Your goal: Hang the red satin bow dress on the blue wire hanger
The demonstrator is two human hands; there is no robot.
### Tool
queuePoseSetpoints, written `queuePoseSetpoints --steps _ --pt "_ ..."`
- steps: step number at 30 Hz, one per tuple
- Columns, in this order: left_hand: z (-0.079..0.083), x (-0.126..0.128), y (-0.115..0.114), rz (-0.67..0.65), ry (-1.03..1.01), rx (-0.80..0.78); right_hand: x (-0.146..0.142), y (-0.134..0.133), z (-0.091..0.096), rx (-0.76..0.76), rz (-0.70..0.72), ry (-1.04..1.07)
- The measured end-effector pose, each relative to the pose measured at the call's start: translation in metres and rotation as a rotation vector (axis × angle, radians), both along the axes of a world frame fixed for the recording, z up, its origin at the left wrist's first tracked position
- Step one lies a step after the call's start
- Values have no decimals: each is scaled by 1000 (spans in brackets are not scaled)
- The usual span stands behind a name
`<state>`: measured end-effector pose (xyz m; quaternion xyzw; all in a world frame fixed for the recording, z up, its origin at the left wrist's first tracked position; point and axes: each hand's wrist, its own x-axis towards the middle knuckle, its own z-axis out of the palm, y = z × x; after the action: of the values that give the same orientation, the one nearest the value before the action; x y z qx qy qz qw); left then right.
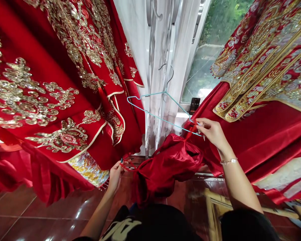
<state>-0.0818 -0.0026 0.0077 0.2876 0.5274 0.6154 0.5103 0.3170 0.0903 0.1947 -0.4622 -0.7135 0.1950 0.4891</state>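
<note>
In the head view, a light-blue wire hanger (163,117) is held up over the tiled floor (47,222), its hook pointing away from the person. Its bottom bar, the long axis, slants from a free corner at far left to a near corner at right. The right hand (210,130) is the nearer one: its fingers pinch that right corner together with a red strap (188,135) (whether the strap is looped over the wire, I cannot tell). The left hand (115,175) grasps a red cord (126,166) at the other end of a red satin garment (163,167), well apart from the hanger's free corner, which lies ahead of it and slightly to its right. The garment sags bunched between the hands, on the person's side of the hanger, its length rising from the left hand toward the right. Embroidered red gowns (65,97) flank both sides.
</note>
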Motion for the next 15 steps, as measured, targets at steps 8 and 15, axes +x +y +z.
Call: queuePoseSetpoints --steps 8,15 --pt "-1 1 2 50 62 -13 -4 0 10 -111 210 -134" --pt "63 -16 50 58 166 185 24 26 33 -261 222 -129"
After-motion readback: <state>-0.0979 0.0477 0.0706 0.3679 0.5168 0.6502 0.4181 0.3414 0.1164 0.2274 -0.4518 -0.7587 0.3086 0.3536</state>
